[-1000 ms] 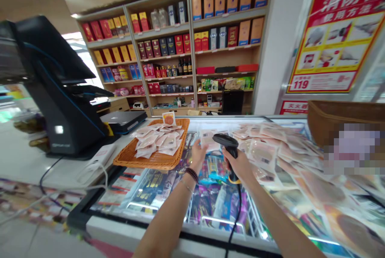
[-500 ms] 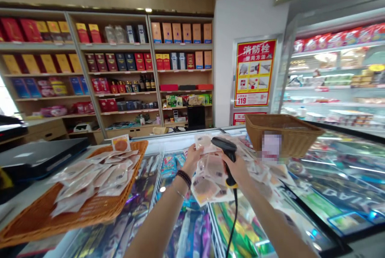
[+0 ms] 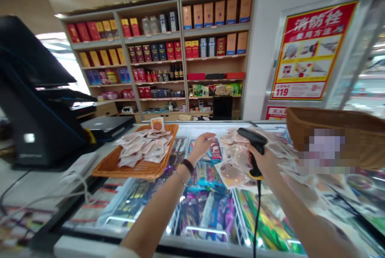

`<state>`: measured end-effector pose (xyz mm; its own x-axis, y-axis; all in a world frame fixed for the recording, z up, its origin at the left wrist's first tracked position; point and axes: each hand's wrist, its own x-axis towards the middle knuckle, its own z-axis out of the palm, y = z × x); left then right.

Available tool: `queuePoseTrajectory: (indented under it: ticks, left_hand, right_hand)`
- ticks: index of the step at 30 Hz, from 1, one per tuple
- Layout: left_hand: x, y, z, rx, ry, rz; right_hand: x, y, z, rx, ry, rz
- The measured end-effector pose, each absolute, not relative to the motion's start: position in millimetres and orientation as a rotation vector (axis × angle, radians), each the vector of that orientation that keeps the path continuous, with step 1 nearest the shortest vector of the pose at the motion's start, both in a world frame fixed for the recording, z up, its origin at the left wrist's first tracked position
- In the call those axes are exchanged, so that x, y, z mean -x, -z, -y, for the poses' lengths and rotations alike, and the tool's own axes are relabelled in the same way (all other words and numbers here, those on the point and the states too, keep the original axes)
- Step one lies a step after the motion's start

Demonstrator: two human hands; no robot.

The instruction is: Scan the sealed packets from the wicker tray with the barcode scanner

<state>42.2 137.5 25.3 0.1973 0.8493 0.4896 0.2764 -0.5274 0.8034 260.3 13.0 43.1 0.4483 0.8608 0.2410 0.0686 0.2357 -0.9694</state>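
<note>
R hand (image 3: 266,161) grips barcode scanner (image 3: 252,136) by loose pkts (image 3: 232,174) on freezer glass (image 3: 188,131); L hand (image 3: 201,146), loosely curled, seemingly empty, btwn these & wicker tray (image 3: 104,168). Step: prob. scanning; next move calls for L pinch on one pkt edge.

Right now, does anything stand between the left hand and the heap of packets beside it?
Nothing visible stands between the left hand and the left edge of the heap of packets. Farther right, the scanner in the right hand covers part of the heap from this view.
</note>
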Motion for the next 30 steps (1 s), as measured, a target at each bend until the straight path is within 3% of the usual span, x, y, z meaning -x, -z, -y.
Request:
queuePoseTrajectory:
  ticks: [7, 15, 20, 30]
  left_hand:
    - [131, -49, -105, -1.986, -1.432, -1.626]
    - [230, -43, -71, -1.716, -0.979, -2.656]
    - [253, -35, -75, -1.379, -0.866, -2.746]
    - [263, -25, -88, -1.311, -0.819, -2.76]
  right_hand:
    - [-159, -46, -50, 1.046, -0.872, 1.167]
    - [-41, -40, -49, 0.938, -1.07, 1.281]
    - [-10, -22, -46, 0.974, -1.111, 1.359]
    - [-7, 3, -51, 0.984, -1.122, 1.37]
